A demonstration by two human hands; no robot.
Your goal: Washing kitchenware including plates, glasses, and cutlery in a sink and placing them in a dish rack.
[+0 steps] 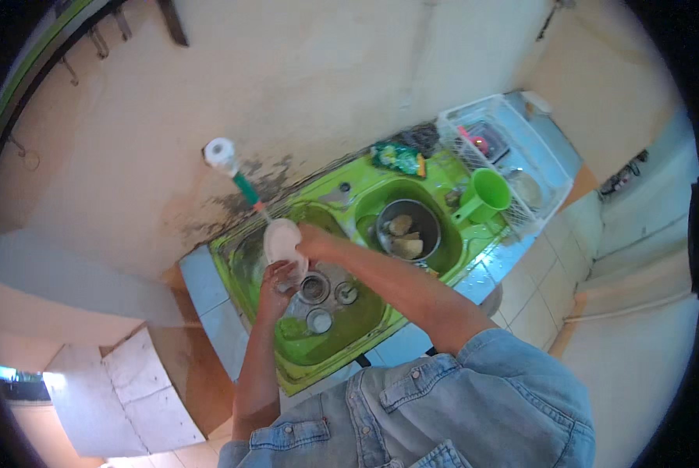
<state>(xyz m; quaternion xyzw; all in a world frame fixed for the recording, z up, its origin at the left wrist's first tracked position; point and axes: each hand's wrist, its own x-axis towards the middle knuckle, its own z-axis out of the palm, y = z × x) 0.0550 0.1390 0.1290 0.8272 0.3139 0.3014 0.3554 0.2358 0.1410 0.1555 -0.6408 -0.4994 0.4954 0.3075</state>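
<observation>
Both hands hold a pale pink oval dish over the left basin of a green double sink. My left hand grips its near lower edge. My right hand is at its right side, with the fingers partly hidden. Just above the dish ends a green hose fixed to a white tap, and a thin stream seems to fall from it. Under my hands in the basin stand a round metal-looking cup, a glass and another glass.
In the right basin sits a grey pot with pale yellowish pieces inside. A green dipper rests beside it, near a white plastic dish rack holding dishes. A green packet lies along the wall.
</observation>
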